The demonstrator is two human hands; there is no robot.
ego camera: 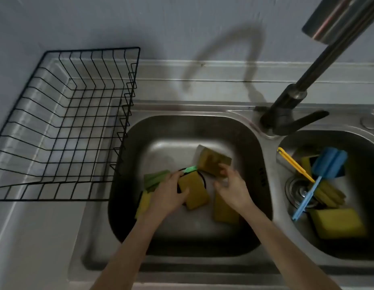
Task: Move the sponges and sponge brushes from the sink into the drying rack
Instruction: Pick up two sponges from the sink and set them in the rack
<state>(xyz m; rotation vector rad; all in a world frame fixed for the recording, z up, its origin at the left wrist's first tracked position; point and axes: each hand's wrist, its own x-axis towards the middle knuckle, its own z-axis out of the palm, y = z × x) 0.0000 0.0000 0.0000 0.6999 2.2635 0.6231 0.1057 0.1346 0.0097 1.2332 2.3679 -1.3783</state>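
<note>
Both my hands are down in the left sink basin (pixel 251 147). My left hand (pixel 170 195) grips a yellow sponge (pixel 195 192) over the drain. My right hand (pixel 232 188) has its fingertips on a second yellow sponge (pixel 212 161) tilted against the basin's far side. A green sponge (pixel 154 178) and a yellow sponge (pixel 143 204) lie left of my left hand; another yellow sponge (pixel 223 210) lies under my right wrist. A green handle tip (pixel 190 169) shows between the sponges. The black wire drying rack (pixel 62 122) stands at the left with nothing in it.
The right basin (pixel 307 243) holds a blue sponge brush (pixel 326 164), a yellow-handled brush (pixel 295 164) and several yellow sponges (pixel 339 221). A dark faucet (pixel 290 101) rises between the basins, its spout overhead at the upper right. Steel counter lies below the rack.
</note>
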